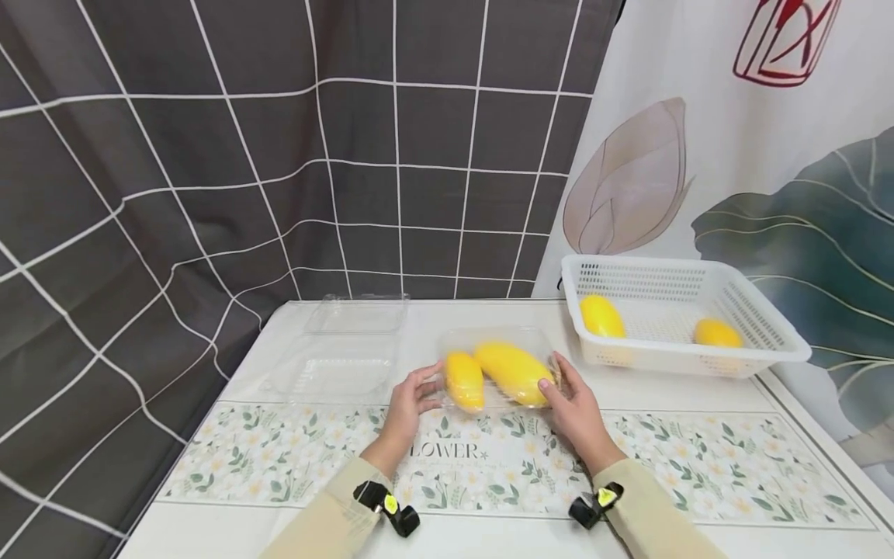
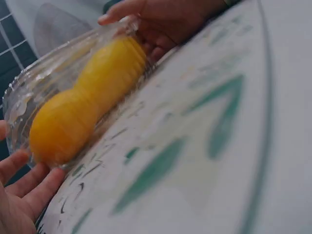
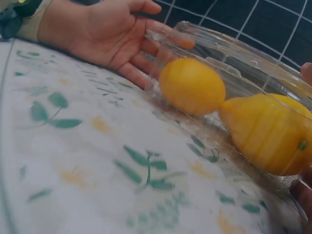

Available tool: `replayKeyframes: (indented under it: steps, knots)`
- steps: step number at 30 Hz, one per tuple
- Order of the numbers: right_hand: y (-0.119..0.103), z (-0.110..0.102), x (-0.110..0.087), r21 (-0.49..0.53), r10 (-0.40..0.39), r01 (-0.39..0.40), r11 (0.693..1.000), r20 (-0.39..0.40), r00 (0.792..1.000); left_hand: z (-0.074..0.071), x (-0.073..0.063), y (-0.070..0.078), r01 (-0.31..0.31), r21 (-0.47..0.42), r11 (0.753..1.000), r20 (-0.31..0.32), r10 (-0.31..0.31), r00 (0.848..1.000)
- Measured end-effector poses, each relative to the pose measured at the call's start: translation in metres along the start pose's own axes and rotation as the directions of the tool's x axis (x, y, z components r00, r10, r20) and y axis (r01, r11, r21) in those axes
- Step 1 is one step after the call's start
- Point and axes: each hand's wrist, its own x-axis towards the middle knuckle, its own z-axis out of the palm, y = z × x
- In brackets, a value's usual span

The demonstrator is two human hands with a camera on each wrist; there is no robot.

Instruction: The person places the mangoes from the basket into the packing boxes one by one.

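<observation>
Left hand (image 1: 410,397) palm-inward against clear container (image 1: 497,332), right hand (image 1: 576,410) gripping opposite end

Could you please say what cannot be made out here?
Left wrist view: part of the bare left hand, cut off at lower left.
Right wrist view: most of the bare right hand, past the right edge.
Head view: pale print under the grey lettering, too small.

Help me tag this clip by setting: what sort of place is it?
Probably a makeshift indoor work corner: a dark grid-patterned cloth and a white printed curtain hang behind a table bearing a white basket and a clear container of yellow, fruit-like items.
</observation>
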Motion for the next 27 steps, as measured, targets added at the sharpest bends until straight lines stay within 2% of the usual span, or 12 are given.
replayKeyframes:
  steps: [4, 7, 13, 18, 22, 25, 27]
  knots:
    - [0.005, -0.019, -0.020, 0.007, 0.009, -0.009, 1.000, -0.008, 1.000, 0.005, -0.005, 0.000, -0.007, -0.044, 0.999, 0.088, 0.011, 0.996]
    - [0.009, -0.032, -0.034, 0.006, 0.013, -0.013, 1.000, -0.011, 1.000, 0.008, -0.006, -0.001, -0.009, -0.082, 0.997, 0.157, 0.022, 0.987]
    - [0.017, -0.058, -0.056, -0.041, 0.042, -0.043, 0.998, -0.034, 0.999, 0.023, -0.008, -0.003, -0.050, -0.067, 0.997, 0.319, 0.069, 0.945]
    - [0.021, -0.079, -0.067, -0.093, 0.033, -0.042, 0.995, -0.091, 0.995, 0.046, -0.009, -0.002, -0.061, -0.049, 0.997, 0.389, 0.075, 0.918]
    - [0.022, -0.094, -0.069, -0.091, 0.085, -0.103, 0.990, -0.182, 0.980, 0.067, -0.007, -0.001, -0.089, -0.053, 0.995, 0.441, 0.103, 0.891]
    - [0.022, -0.102, -0.066, -0.036, 0.153, -0.168, 0.985, -0.261, 0.953, 0.081, -0.006, 0.000, -0.115, -0.042, 0.993, 0.469, 0.121, 0.875]
    - [0.023, -0.106, -0.062, 0.030, 0.197, -0.198, 0.980, -0.306, 0.931, 0.088, -0.005, 0.001, -0.109, -0.024, 0.994, 0.481, 0.107, 0.870]
